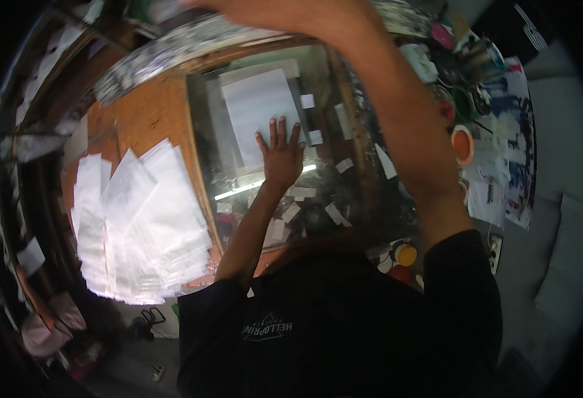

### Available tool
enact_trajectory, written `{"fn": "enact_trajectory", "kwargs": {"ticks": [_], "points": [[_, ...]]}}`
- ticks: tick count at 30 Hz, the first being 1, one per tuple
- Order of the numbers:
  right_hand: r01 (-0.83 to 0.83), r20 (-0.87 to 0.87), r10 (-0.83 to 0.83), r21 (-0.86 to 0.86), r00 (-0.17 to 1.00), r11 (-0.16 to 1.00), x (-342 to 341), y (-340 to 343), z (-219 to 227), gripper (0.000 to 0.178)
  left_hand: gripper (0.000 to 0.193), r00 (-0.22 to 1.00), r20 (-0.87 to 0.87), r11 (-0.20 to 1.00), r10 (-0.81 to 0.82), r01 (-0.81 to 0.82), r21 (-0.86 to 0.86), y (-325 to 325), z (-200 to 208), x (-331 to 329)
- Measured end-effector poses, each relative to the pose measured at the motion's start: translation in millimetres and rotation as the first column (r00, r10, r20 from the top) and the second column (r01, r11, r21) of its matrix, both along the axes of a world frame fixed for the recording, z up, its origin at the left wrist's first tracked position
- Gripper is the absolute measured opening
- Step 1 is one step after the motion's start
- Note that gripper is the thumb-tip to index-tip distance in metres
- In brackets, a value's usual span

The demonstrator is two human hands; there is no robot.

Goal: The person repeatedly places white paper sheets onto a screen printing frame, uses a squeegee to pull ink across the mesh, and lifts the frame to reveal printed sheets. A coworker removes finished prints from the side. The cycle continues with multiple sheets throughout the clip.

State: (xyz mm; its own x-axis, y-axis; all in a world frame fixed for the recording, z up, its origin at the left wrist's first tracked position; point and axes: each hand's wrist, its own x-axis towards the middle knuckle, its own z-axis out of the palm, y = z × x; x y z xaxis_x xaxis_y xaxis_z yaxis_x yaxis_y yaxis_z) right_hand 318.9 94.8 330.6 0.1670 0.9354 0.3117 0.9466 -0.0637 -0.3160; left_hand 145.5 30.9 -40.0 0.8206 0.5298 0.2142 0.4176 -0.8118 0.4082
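My left hand lies flat with its fingers spread on the lower right part of a white sheet. The sheet rests over a larger pale, translucent piece on a dark glass pane set in a wooden surround. My right arm reaches up and across the far side, where my right hand is cut off by the upper edge, its fingers mostly out of sight. Below that hand runs a long, speckled white and grey edge. Whether the hand touches it I cannot tell.
Fanned stacks of white sheets cover the wooden table at left. Several small paper pieces stick to the glass. Tubs, including an orange-filled one, crowd the right side. A yellow lid is near my right sleeve.
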Motion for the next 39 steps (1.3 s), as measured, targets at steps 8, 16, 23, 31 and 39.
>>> {"fn": "enact_trajectory", "kwargs": {"ticks": [8,16,23,31,39], "points": [[-0.161,-0.234,0.168,0.050,0.958,0.986,11,-9,6,0.029,0.058,0.965,-0.096,0.969,0.245,-0.244,0.021,-9,0,-28],[-0.107,-0.203,0.113,0.041,0.973,0.993,10,-17,9,0.029,0.056,0.992,-0.073,0.994,0.102,-0.105,-0.037,-24,9,-37],[-0.015,-0.111,0.021,0.060,0.994,0.998,-18,-14,-18,0.041,0.055,0.991,0.076,0.975,0.108,-0.091,-0.204,-21,29,-54],[0.061,-0.224,-0.080,-0.090,0.971,0.994,-69,-110,-212,0.045,0.049,0.484,0.096,-0.105,0.870,0.372,-0.922,-55,115,-134],[0.092,-0.035,-0.097,-0.124,0.995,0.988,47,32,-297,0.034,0.041,0.454,-0.383,-0.514,0.805,0.209,-0.832,-47,57,-131]]}}
